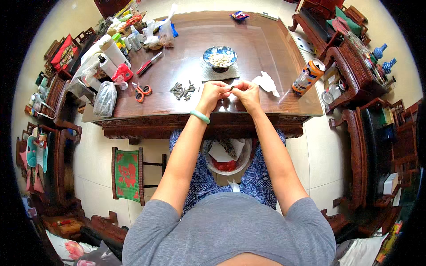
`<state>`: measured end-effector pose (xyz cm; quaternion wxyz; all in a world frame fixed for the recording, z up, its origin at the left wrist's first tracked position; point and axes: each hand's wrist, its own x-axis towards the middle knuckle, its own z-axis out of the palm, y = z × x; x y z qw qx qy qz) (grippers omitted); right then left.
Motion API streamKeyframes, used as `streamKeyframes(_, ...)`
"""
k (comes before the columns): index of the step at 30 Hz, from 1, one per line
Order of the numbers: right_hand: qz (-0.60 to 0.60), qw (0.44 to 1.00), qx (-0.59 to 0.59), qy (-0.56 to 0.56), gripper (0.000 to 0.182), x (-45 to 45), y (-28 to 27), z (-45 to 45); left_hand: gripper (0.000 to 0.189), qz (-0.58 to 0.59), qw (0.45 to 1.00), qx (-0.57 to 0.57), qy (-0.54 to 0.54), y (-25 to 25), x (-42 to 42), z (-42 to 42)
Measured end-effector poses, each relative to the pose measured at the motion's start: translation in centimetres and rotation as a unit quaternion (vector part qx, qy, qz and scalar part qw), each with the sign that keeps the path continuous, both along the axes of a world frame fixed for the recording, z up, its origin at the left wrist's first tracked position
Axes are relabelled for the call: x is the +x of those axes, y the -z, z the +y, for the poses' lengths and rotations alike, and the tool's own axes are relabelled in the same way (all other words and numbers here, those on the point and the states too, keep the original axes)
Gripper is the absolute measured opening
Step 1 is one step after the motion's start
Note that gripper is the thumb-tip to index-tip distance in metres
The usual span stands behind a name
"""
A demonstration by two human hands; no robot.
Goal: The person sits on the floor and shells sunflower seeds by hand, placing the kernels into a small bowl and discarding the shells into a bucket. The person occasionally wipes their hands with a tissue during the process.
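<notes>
My left hand and my right hand meet above the near edge of the wooden table. A small dark piece is pinched between their fingertips; it resembles the dark elongated seeds lying in a loose pile left of my left hand. Beyond the hands, a blue patterned footed bowl holds many pale pieces and stands on a grey mat. A crumpled white tissue lies just right of my right hand. A green bangle circles my left wrist.
Orange-handled scissors and a red-handled knife lie on the left. Bottles and bags crowd that side. An orange can stands at right. Between my knees sits a bin with waste; a folding stool stands left.
</notes>
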<state>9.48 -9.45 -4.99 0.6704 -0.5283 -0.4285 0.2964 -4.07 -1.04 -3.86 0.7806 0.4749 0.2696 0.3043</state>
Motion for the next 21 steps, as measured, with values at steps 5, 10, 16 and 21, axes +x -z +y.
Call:
streamKeyframes(5, -0.049, 0.998, -0.013, 0.031, 0.013, -0.2, 0.0, 0.0, 0.003, 0.001, 0.995, 0.046, -0.094, 0.0, 0.6, -1.5)
streamKeyframes(10, -0.143, 0.986, -0.033, 0.081, 0.018, -0.5, 0.2, -0.2, 0.004, 0.070, 0.983, 0.123, -0.117, 0.1, 0.8, -1.9)
streamKeyframes(16, -0.232, 0.965, -0.030, 0.115, 0.021, -1.2, -0.6, -0.6, 0.006, 0.069, 0.986, 0.102, -0.114, -0.3, 0.7, -2.1)
streamKeyframes(21, -0.270, 0.956, -0.047, 0.102, 0.020, -1.8, -1.1, -0.8, 0.013, 0.071, 0.988, 0.103, -0.086, 0.2, -0.4, -1.4)
